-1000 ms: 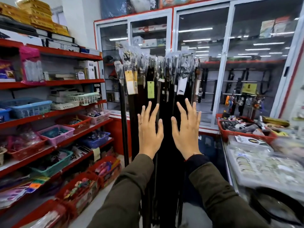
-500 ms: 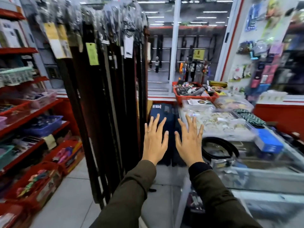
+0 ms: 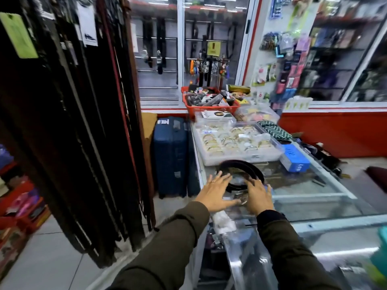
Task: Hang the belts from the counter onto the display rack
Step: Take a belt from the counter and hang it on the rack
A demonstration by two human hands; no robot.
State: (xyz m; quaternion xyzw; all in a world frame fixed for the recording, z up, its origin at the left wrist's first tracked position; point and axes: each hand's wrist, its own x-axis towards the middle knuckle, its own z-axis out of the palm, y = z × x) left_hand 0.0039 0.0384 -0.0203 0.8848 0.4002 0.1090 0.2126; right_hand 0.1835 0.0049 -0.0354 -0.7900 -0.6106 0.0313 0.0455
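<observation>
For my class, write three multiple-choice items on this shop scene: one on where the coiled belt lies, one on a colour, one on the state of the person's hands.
1. Where does the coiled belt lie?
A. on the glass counter, in front of the clear tray of bangles
B. inside the red basket
C. on the floor by the suitcase

2. What colour is the suitcase beside the counter?
A. red
B. dark blue
C. yellow

3. How are the hands?
A. both clenched round a belt
B. one behind the back
C. both open with fingers spread, at the coiled belt

Answers: 1 A, the black loop rests on the glass just before the tray. 2 B, its shell is dark blue. 3 C, the left hand and right hand show spread fingers and nothing is lifted.
</observation>
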